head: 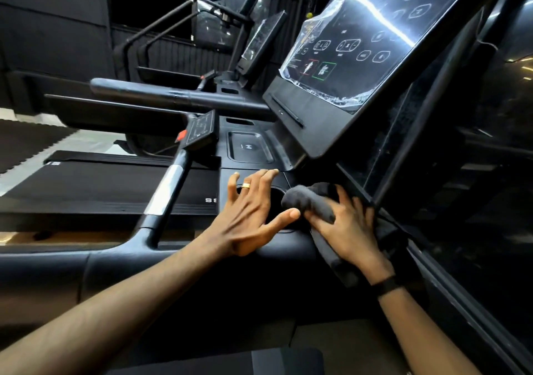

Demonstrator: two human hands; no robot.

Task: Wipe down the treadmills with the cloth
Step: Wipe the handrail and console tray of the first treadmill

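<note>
Two bare forearms reach up from the bottom edge toward a treadmill console (248,247). At about 4 o'clock from the picture's centre, the right hand (350,230) grips a dark grey cloth (310,200), fingers curled over it, pressing the bunched fabric against the console deck beside the right upright; more cloth trails down under the palm toward the wrist, which wears a black band (388,286). Just beside it at 6 o'clock, the left hand (249,213) rests with fingers spread and straight over the round cup holder (275,201), holding nothing, thumb tip almost touching the cloth; a gold ring (246,185) sits on one finger. Farther up, a shallow tray (249,147) lies in the deck, and at 9 o'clock a handlebar (167,190) with a silver sensor band slants up to a small control pad with a red button (181,136). At 1 o'clock the big screen (360,46) tilts, plastic film crinkled along its edge. Beyond, at 11 o'clock, a second treadmill (259,43) stands with its own wrapped screen.
</note>
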